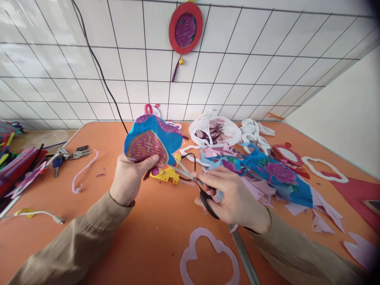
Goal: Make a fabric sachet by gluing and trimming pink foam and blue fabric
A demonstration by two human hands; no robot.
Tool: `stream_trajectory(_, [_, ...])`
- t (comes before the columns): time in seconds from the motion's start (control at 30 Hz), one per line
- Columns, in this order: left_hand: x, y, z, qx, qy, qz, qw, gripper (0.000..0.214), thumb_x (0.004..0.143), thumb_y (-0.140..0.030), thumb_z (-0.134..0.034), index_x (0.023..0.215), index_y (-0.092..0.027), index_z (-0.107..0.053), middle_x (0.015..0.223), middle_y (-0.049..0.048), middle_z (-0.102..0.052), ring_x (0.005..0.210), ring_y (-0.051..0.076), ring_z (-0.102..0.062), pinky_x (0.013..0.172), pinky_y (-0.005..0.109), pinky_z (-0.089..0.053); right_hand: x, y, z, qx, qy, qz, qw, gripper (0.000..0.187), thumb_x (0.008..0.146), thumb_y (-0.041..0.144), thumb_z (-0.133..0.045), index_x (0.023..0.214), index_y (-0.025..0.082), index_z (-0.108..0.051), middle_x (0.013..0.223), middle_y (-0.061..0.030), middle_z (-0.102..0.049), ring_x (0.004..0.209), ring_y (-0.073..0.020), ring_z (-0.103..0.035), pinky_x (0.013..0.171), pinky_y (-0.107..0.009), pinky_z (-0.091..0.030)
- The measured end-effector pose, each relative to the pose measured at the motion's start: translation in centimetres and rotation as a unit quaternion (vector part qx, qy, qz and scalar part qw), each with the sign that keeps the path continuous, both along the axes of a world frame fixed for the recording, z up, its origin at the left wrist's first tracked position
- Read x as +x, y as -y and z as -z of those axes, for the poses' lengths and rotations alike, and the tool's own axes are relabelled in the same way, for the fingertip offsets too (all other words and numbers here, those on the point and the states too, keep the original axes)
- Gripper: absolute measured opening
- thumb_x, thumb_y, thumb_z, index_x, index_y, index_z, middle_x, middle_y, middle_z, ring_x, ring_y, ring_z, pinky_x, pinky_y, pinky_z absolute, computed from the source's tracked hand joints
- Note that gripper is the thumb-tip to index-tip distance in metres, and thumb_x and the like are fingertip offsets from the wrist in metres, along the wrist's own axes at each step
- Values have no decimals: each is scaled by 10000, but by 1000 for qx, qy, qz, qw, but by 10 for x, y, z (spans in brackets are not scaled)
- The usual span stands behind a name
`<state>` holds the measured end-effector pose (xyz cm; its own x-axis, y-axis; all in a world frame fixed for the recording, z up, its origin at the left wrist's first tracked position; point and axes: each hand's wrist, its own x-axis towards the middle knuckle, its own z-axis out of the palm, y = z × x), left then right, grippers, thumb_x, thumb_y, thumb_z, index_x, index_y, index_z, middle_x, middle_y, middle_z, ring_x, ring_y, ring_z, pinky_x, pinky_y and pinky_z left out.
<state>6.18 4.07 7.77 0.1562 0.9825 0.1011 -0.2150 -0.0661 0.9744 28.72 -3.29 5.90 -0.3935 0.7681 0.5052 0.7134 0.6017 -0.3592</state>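
My left hand (130, 178) is closed on a blue patterned fabric piece (151, 136) with a purple dotted edge and a purple-and-gold motif, thumb on its front. In my right hand (231, 194) is a pair of scissors (204, 196) with black handles. The blades point left and reach the lower right edge of the fabric; whether they are cutting into it I cannot tell. Just behind and below the fabric, a yellow glue gun (168, 175) lies on the table, partly hidden. In front of me lies a pink cloud-shaped ring (190, 253).
A white plastic bag (231, 128) with dark threads stands at the back. Blue floral fabric (282, 174) and pink scraps (322, 223) spread over the right side. Keys (73, 154) and a white cable (47, 213) lie left. A red round ornament (186, 27) hangs on the tiled wall.
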Motion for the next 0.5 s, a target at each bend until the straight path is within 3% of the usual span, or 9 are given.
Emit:
stream_trajectory(0.23, [2,0,-4,13,45,52,998,122,701,-225,-771,687,-150,-676,632,28,-644,516,125,-546,450,262,-417,0,0,-1,6,3,-6,1000,340,799,241,-642,1131,167,-625,637,9,-600,566,-149,-523,615,-316,-402])
stream_trajectory(0.5, [3,1,-5,17,22,45,999,120,704,-211,-763,694,-128,-677,620,45,-643,505,128,-537,436,262,-407,0,1,0,6,-2,-14,1000,371,790,243,-669,1143,142,-620,644,13,-597,584,-147,-534,626,-321,-406])
